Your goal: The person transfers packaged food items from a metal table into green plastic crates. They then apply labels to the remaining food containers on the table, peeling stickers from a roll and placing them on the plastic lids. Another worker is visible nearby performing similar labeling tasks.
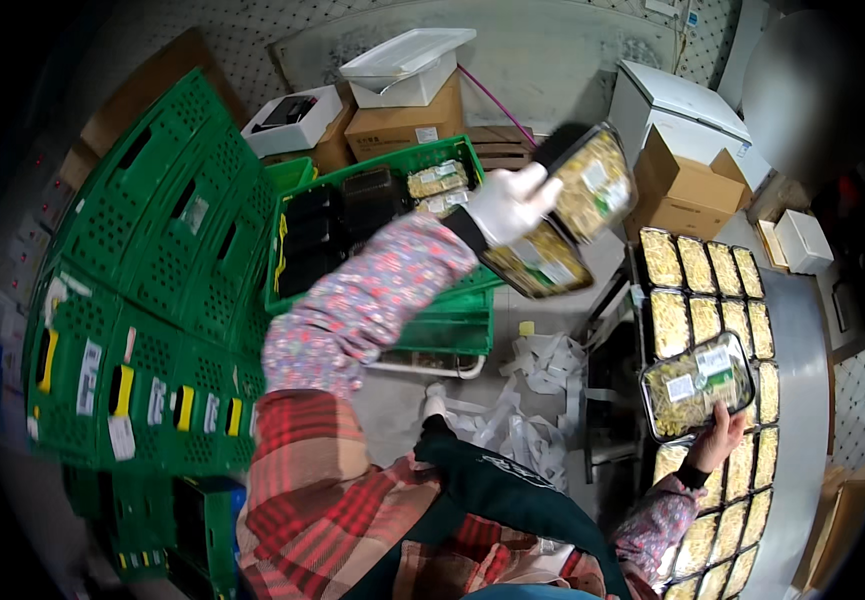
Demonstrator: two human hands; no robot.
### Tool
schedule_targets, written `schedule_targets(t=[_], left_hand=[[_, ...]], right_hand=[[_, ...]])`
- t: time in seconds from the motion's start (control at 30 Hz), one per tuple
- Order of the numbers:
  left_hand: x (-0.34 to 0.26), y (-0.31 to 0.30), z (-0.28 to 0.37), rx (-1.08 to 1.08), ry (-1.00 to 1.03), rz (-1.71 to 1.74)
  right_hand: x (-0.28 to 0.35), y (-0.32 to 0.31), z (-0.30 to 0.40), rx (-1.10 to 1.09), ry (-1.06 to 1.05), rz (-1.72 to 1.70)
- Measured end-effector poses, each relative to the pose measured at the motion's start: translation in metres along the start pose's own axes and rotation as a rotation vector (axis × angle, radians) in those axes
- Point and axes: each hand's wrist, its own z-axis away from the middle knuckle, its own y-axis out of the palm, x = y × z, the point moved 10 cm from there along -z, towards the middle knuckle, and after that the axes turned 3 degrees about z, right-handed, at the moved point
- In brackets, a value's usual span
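My left hand (513, 202), in a white glove, holds two film-wrapped black trays of bean sprouts; the upper tray (594, 184) tilts beside the fingers and the lower tray (541, 259) hangs under the palm. Bare, my right hand (717, 442) grips the near edge of another wrapped sprout tray (699, 386), raised above the rows at the right. Those rows of packed sprout trays (669, 322) cover part of a metal table (804, 360). Behind my left forearm stands a green plastic crate (395, 159) with black trays and several labelled sprout packs (437, 178) inside.
Tall stacks of green crates (147, 330) rise at the left. Cardboard boxes (402, 124) and foam boxes (406, 79) stand behind the filled crate. An open carton (691, 199) sits before a white chest freezer (687, 105). White plastic strips (537, 442) lie on the floor near my feet.
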Motion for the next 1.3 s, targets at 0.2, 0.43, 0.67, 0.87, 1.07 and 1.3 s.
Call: schedule_targets(t=[0.2,0.43,0.67,0.87,1.07,1.3], left_hand=[[0.106,-0.083,-0.039,0.193,0.682,-0.395],[0.339,-0.05,0.081,0.599,0.724,-0.678],[0.441,-0.048,0.132,0.68,0.055,-0.605],[0.419,-0.136,0.138,0.32,-0.339,-0.239],[0.361,-0.308,0.195,-0.269,-0.469,-0.504],[0.412,-0.378,0.419,-0.397,-1.195,-0.612]], right_hand=[[-0.005,0.168,0.043,0.036,0.032,-0.097],[0.016,0.321,0.063,0.209,0.072,0.034],[0.012,0.508,0.064,0.638,-0.383,0.445],[-0.034,0.618,0.152,1.324,-1.173,0.79],[-0.116,0.616,0.152,1.585,-0.773,1.074],[-0.172,0.62,0.144,1.91,-0.567,1.177]])
